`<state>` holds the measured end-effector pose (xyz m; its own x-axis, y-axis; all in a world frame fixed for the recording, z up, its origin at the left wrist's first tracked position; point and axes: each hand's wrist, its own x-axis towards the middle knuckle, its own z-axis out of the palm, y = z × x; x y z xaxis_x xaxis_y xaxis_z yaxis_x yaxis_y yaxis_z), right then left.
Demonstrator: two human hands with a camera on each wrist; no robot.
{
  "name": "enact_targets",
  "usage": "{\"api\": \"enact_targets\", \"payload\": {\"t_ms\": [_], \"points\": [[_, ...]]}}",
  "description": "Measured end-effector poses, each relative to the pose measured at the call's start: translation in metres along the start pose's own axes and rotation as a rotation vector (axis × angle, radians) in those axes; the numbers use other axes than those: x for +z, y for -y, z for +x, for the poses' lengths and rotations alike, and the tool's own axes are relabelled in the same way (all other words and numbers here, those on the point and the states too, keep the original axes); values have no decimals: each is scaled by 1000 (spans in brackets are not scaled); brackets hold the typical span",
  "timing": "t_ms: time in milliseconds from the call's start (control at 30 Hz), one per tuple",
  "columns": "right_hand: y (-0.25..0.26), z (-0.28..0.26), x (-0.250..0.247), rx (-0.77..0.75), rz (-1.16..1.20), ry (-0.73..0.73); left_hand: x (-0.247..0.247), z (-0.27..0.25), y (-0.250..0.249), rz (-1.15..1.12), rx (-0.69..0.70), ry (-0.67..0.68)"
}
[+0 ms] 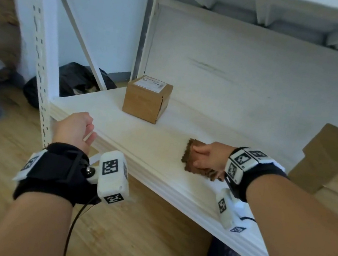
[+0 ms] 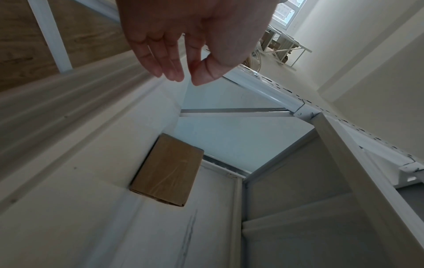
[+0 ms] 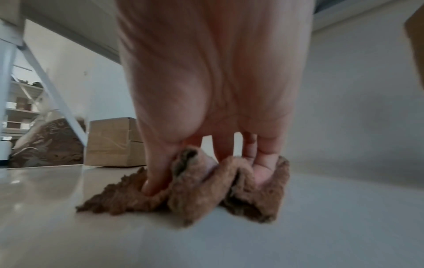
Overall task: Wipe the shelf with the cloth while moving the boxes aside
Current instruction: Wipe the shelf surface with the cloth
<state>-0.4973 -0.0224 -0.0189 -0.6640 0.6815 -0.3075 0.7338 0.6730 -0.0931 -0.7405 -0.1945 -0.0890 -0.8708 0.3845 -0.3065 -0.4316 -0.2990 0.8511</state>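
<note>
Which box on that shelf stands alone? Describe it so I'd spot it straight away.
Start at the white shelf board and look to its far left corner. There sits a small cardboard box, away from the plain boxes stacked at the right; only it shows a white label on top.

You see a crumpled brown fleecy cloth (image 1: 199, 161) on the white shelf board (image 1: 153, 138); a small brown cardboard box (image 1: 145, 102) stands upright behind, more boxes (image 1: 331, 158) stacked right.

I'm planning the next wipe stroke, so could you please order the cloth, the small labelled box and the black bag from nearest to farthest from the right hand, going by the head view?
1. The brown cloth: under the right hand, pressed onto the shelf near its front edge.
2. The small labelled box: on the shelf, back-left of that hand.
3. The black bag: on the floor beyond the shelf's left end.
</note>
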Motion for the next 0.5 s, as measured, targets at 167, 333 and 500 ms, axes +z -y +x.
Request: {"api": "enact_targets", "payload": {"t_ms": [167,333,500], "points": [[25,2,5,-131,-15,26,5,-4,3,37,13,86],[-7,-16,5,-101,99,105,9,-8,-3,62,47,104],[-41,-20,4,47,60,81,33,-30,-20,170,192,140]]}}
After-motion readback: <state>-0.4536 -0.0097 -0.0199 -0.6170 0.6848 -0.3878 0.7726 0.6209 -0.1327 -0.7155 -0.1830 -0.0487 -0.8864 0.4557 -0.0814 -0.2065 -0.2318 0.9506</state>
